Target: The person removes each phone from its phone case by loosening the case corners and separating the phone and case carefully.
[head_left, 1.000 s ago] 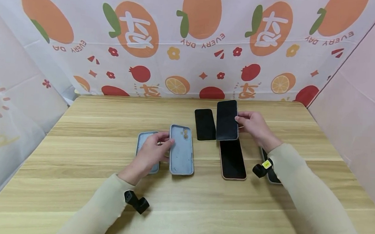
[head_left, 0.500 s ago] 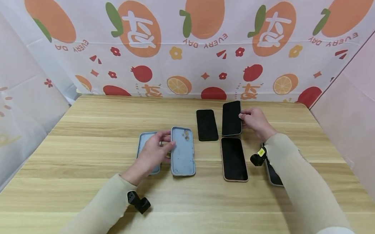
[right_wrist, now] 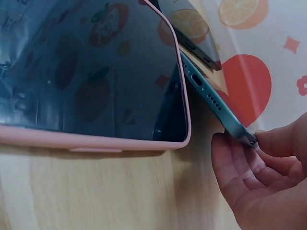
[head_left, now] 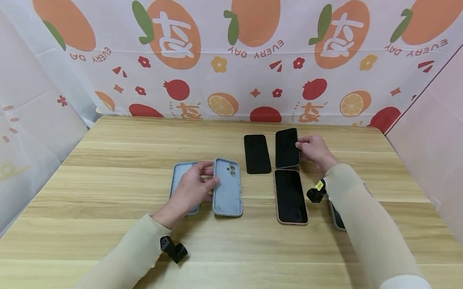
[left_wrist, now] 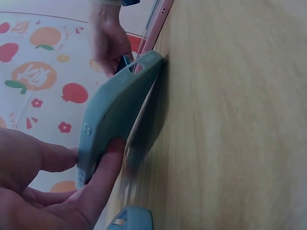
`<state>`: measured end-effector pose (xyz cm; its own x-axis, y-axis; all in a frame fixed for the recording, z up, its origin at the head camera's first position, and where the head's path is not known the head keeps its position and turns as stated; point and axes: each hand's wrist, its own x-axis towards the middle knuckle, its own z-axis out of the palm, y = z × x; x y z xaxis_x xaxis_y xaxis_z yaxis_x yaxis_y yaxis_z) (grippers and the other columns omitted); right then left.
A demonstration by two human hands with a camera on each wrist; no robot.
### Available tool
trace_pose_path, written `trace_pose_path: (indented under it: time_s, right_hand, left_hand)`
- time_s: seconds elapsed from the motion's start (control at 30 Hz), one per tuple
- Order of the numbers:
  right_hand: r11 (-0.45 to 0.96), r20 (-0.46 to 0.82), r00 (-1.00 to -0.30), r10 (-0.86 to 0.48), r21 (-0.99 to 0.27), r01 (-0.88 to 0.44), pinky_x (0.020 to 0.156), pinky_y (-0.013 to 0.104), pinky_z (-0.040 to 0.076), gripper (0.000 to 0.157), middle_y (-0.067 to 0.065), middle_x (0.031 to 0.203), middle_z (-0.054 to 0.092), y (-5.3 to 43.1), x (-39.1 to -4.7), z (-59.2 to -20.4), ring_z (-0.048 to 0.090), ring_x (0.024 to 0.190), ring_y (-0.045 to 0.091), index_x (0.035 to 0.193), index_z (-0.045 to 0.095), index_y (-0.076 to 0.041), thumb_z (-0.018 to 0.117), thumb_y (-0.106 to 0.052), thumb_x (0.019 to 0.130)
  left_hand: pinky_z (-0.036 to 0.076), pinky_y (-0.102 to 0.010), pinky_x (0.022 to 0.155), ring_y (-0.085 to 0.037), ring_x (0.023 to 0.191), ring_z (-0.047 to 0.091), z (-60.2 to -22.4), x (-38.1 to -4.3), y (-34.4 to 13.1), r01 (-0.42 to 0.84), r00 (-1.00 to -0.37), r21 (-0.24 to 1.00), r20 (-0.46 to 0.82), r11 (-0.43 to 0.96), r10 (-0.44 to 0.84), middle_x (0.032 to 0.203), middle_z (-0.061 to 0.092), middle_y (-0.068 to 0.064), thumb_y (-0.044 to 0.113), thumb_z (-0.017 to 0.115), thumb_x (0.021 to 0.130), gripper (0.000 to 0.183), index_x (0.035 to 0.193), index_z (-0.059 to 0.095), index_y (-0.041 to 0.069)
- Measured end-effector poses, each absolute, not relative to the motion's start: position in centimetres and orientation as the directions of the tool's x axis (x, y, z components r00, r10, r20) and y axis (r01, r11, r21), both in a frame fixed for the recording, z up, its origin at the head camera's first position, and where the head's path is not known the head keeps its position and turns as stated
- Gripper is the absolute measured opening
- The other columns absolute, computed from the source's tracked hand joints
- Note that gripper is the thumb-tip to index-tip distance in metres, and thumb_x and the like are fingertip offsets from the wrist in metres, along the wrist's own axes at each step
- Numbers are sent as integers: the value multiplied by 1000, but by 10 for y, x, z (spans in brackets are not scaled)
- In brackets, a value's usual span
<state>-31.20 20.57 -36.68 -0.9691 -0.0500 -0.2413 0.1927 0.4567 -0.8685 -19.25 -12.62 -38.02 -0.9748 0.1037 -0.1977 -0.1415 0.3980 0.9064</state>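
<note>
Wood desk, fruit-print cloth behind. Left hand pinches blue case, left of pink-cased phone. Right hand grips teal-edged phone, tilted, just behind pink-cased phone. Second blue case: farther left of it, partly hidden by left hand. Black phone: back-left of it. Grey-rimmed phone: to its right, partly hidden.

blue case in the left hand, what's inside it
No phone is in the light blue case; its inner face shows, with a camera cutout near the top. The left hand covers a small part of the left rim, which cannot be seen.
</note>
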Motion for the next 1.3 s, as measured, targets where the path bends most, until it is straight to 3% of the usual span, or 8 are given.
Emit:
trace_pose_path:
  time_s: [0.37, 0.5, 0.67, 0.93, 1.17, 1.3]
  right_hand:
    - [486, -245, -968, -50, -853, 191, 72, 23, 58, 41, 29, 127, 58, 208, -314, -373, 63, 84, 13, 140, 45, 11, 42, -9, 104]
    - [556, -225, -973, -54, -816, 158, 72, 24, 58, 38, 30, 125, 59, 209, -313, -372, 63, 88, 19, 135, 50, 11, 46, -11, 104]
    - [656, -228, -972, -63, -744, 131, 71, 25, 59, 37, 30, 123, 59, 210, -312, -368, 65, 83, 20, 131, 52, 12, 47, -11, 102]
    - [652, -273, -960, -64, -740, 167, 74, 29, 61, 41, 29, 123, 58, 209, -312, -363, 65, 86, 24, 133, 50, 13, 43, -12, 102]
    - [631, -279, -959, -58, -754, 181, 75, 29, 58, 41, 20, 109, 56, 209, -309, -361, 59, 85, 21, 134, 50, 11, 41, -15, 103]
    - [645, -274, -958, -79, -747, 161, 84, 35, 58, 42, 21, 117, 55, 211, -306, -358, 57, 96, 26, 135, 48, 9, 40, -18, 105]
  left_hand:
    - [61, -29, 74, -31, 114, 63, -378, -189, -123, -36, -987, 833, -116, 552, 111, 145, 49, -20, 12, 64, 97, 61, 150, 34, 6]
    - [59, -38, 88, -33, 123, 59, -376, -187, -122, -24, -986, 811, -114, 585, 118, 148, 47, -22, 16, 61, 99, 62, 152, 31, 5]
    - [48, -49, 105, -35, 134, 50, -373, -185, -120, -32, -982, 799, -137, 600, 129, 152, 42, -23, 21, 58, 101, 68, 155, 21, 5]
    - [43, -52, 110, -36, 137, 46, -371, -184, -119, -34, -978, 790, -152, 612, 143, 152, 41, -25, 25, 56, 101, 71, 156, 18, 4]
    - [42, -52, 111, -36, 138, 45, -369, -185, -117, -30, -973, 794, -161, 607, 163, 153, 39, -26, 24, 56, 101, 71, 157, 17, 4]
    - [39, -53, 112, -36, 140, 42, -367, -185, -115, -30, -972, 783, -167, 621, 164, 153, 38, -27, 24, 55, 100, 71, 157, 17, 4]
